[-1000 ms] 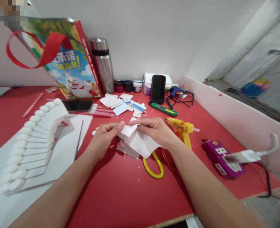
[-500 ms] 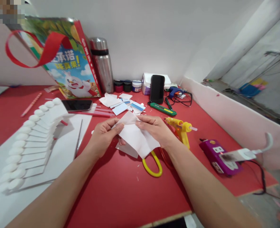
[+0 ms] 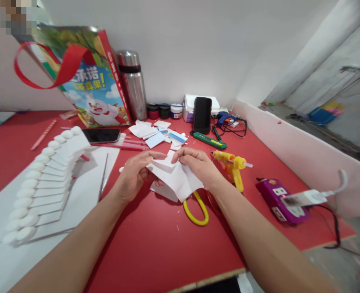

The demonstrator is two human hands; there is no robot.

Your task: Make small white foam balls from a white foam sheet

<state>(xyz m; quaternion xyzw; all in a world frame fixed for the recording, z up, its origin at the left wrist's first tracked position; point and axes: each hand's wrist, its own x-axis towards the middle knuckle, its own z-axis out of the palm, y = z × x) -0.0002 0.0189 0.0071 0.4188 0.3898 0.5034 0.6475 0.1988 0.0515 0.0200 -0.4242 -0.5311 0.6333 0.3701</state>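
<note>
Creased white paper (image 3: 180,181) is held up above the red tabletop, its upper edge folded into a flap. My right hand (image 3: 196,162) pinches its top between thumb and fingers. At the left edge, my left hand (image 3: 137,173) grips the paper with bent fingers, and its index finger stretches along the flap. Below lies another white piece (image 3: 164,192), mostly covered. A yellow looped handle (image 3: 204,219), like a scissors handle, sticks out from under the paper; the rest is hidden. Right of my right hand rests a yellow hot glue gun (image 3: 233,162).
At left, a white stepped model (image 3: 51,191) edged with round discs stands on white board. Paper scraps (image 3: 155,140), a green utility knife (image 3: 210,140), a dark phone (image 3: 202,116) and a steel flask (image 3: 134,87) lie or stand behind. A purple power strip (image 3: 282,199) is at right.
The paper's top edge has been bent over into a flap. My left thumb has left its upper face, and my right thumb has shifted slightly along the fold.
</note>
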